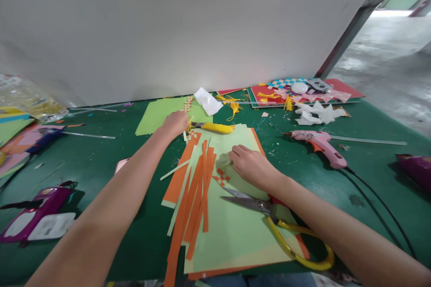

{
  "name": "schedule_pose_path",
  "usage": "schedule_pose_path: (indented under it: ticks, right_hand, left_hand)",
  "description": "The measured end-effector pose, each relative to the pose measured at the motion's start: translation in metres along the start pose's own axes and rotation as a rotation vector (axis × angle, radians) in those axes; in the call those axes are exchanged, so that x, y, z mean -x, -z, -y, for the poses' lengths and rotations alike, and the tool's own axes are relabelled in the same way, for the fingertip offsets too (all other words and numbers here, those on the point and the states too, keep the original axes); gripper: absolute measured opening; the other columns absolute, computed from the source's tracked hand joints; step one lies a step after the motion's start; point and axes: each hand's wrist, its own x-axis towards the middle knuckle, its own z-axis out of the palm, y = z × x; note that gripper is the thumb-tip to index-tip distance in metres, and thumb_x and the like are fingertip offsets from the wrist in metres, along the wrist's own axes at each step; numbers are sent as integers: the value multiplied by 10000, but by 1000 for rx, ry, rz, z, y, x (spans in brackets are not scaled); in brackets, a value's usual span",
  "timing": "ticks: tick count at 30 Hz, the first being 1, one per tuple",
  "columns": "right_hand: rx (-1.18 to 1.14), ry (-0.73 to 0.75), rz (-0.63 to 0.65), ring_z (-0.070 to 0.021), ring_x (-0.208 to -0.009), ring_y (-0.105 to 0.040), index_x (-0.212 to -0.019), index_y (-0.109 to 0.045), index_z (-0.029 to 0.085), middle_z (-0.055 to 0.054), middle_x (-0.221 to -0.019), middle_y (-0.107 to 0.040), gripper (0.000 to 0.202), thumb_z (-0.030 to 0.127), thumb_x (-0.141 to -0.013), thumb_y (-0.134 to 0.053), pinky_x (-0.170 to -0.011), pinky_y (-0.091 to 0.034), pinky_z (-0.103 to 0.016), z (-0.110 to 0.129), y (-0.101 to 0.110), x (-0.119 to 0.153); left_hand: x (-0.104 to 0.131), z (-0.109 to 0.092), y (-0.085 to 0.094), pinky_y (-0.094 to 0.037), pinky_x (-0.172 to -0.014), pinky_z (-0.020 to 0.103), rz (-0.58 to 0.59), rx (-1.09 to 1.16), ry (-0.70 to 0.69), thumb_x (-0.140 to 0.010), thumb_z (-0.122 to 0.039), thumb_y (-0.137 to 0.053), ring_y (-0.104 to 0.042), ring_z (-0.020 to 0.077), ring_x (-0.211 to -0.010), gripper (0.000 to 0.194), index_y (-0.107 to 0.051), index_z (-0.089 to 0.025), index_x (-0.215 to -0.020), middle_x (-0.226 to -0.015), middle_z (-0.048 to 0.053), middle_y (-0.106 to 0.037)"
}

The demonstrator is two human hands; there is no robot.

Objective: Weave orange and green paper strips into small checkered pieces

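Note:
My left hand (175, 124) reaches to the far side of the table, fingers closed beside a pale paper strip. What it grips is too small to make out. Just right of it lies a yellow utility knife (218, 128). On light green sheets (242, 237), my right hand (251, 164) rests with curled fingers; anything pinched there is hidden. Near those fingers is an orange-and-pale woven checkered piece (222, 176). Yellow-handled scissors (266, 206) lie open below my right wrist. Orange paper strips (197, 197) and thin green ones are heaped between my arms.
A pink glue gun (318, 143) with a clear stick and cord lies right. Red card (340, 87) bearing tassels and checkered paper sits at the back right. White tissue (208, 102) lies by the upright panel (188, 31). A purple device (37, 213) is at left.

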Motion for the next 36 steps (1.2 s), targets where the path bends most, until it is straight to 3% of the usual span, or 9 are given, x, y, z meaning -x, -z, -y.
schedule_pose_path:
  ticks: [5, 9, 11, 14, 19, 22, 24, 31, 36]
  right_hand:
    - [-76, -13, -7, -216, -852, -523, -883, -589, 132, -101, -904, -587, 160, 70, -888, -441, -651, -380, -296, 0, 3, 0]
    - [-197, -67, -45, -219, -851, -534, -863, -595, 125, -114, -891, -599, 173, 73, -880, -430, -658, -385, -298, 2, 3, 0]
    - [-288, -110, -76, -207, -842, -545, -854, -597, 130, -105, -883, -610, 171, 72, -865, -437, -659, -391, -291, 2, 3, 0]
    - [-467, -174, -115, -146, -749, -563, -848, -593, 150, -56, -858, -635, 144, 82, -839, -466, -637, -414, -250, 1, 6, -2]
    - [-798, -244, -120, -95, -573, -553, -812, -587, 157, 9, -667, -615, 142, 245, -875, -495, -531, -428, -206, -6, 22, -3]
    - [-1193, -292, -93, -95, -525, -515, -749, -609, 157, 19, -603, -588, 199, 343, -818, -594, -494, -400, -217, -5, 31, -1]
    - [-1301, -308, -79, -101, -544, -530, -708, -620, 156, 8, -601, -614, 211, 354, -776, -644, -519, -401, -224, -2, 33, 0]
    - [-1261, -377, -78, -109, -528, -537, -591, -534, 175, 23, -527, -605, 193, 254, -711, -663, -532, -393, -227, 10, 27, 1]
    - [-1196, -394, -155, -79, -529, -446, -596, -488, 177, 62, -543, -515, 168, 165, -673, -636, -505, -314, -207, 10, 24, 2]
  left_hand:
    - [12, 6, 8, -359, -621, 274, -159, 268, 42, -741, -168, -528, -575, 214, -719, 133, -540, -169, -609, -649, 78, -598]
    - [33, -4, 16, -330, -574, 244, -252, 613, 99, -793, -223, -499, -472, 142, -628, 166, -426, -195, -646, -614, 5, -492]
    - [50, -17, 17, -301, -508, 226, -188, 833, 117, -821, -224, -431, -382, 104, -512, 180, -373, -205, -651, -554, -36, -382]
    - [82, -44, 16, -243, -432, 210, 9, 1155, 122, -811, -214, -363, -233, 76, -418, 213, -260, -216, -625, -529, -69, -216]
    - [128, -86, 5, -201, -379, 190, 393, 1647, 197, -784, -242, -387, -210, 51, -404, 242, -246, -212, -589, -555, -67, -233]
    - [141, -103, -4, -172, -363, 190, 512, 1768, 258, -777, -237, -417, -222, 43, -379, 209, -320, -199, -595, -533, -59, -297]
    - [145, -111, -9, -167, -362, 188, 552, 1820, 294, -759, -214, -427, -252, 40, -368, 152, -369, -187, -622, -543, -34, -393]
    - [153, -126, -10, -141, -374, 177, 542, 1854, 326, -788, -234, -466, -330, 40, -396, 152, -425, -172, -655, -568, -27, -432]
    - [163, -127, -13, -205, -410, 166, 368, 1718, 248, -853, -272, -512, -353, 41, -418, 188, -397, -199, -723, -593, -67, -371]
